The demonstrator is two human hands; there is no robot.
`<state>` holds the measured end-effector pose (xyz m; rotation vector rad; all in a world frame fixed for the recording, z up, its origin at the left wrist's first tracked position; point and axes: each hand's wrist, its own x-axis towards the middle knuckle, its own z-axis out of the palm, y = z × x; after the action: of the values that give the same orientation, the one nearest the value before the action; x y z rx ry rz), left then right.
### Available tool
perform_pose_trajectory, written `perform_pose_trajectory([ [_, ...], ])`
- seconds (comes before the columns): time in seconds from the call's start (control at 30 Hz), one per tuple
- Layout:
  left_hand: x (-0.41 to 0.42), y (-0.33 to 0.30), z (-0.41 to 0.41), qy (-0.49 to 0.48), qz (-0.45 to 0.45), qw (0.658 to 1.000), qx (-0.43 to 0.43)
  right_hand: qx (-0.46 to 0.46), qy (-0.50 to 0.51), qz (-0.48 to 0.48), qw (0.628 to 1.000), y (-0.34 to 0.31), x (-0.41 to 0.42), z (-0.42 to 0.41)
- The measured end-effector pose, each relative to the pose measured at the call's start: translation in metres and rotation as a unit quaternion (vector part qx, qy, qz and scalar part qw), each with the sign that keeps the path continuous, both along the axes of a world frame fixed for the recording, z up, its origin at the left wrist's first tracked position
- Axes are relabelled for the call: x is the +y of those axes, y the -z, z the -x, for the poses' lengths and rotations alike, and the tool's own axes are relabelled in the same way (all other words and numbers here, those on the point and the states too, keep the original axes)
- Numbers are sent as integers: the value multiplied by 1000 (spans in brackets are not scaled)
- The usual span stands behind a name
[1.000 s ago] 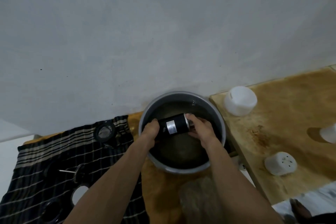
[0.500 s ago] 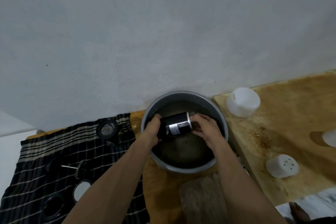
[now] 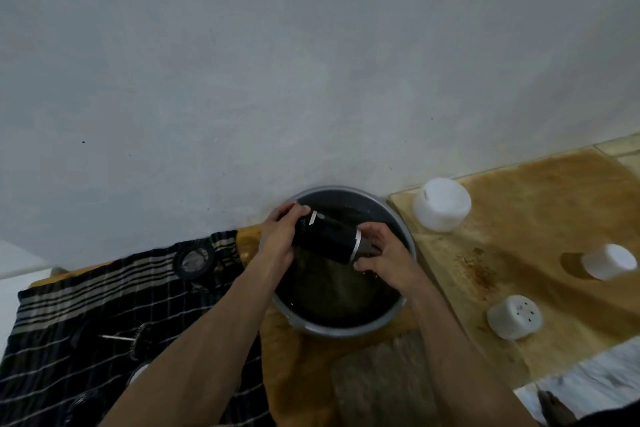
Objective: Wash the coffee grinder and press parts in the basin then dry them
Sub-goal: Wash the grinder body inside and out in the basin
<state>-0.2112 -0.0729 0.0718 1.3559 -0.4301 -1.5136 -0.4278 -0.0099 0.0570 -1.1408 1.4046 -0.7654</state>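
A black cylindrical coffee grinder body (image 3: pixel 329 237) with a silver ring lies tilted above the dark water in a grey metal basin (image 3: pixel 363 329). My left hand (image 3: pixel 280 236) grips its left, upper end. My right hand (image 3: pixel 382 255) grips its right end past the silver ring. To the left, a black striped cloth (image 3: pixel 86 315) carries other parts: a round black ring part (image 3: pixel 194 260), a press plunger with a thin rod (image 3: pixel 130 340) and more dark round pieces near the bottom edge.
A plain grey wall rises right behind the basin. On the stained wooden board (image 3: pixel 540 218) to the right stand three white plastic containers (image 3: pixel 441 204), (image 3: pixel 607 261), (image 3: pixel 514 317). A flat stone (image 3: pixel 381 381) lies in front of the basin.
Both hands have lifted the grinder body a little and turned it so that its left end sits higher and its right end lower. The view has shifted slightly.
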Motion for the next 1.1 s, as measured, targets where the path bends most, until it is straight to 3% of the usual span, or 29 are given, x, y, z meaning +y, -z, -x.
perform_pose_trajectory([
  [0.13,2,-11,-1,53,103,992,-53,46,-5,-7,999,5,0,-7],
  [0.3,4,-14,-7,105,174,976,-75,20,38,-38,998,4,-3,-6],
  [0.5,8,5,-5,164,31,972,-162,24,86,-35,995,-3,-10,-8],
  [0.63,9,30,-7,161,-78,974,-139,19,90,-87,992,4,-10,-16],
  [0.7,8,43,-8,139,-106,976,-129,-39,121,-123,984,9,-11,-21],
  [0.8,6,52,-6,115,-129,978,-114,-128,179,-156,963,11,-16,-31],
  [1.1,8,51,-3,137,-157,964,-167,-156,252,-197,934,23,-22,-35],
])
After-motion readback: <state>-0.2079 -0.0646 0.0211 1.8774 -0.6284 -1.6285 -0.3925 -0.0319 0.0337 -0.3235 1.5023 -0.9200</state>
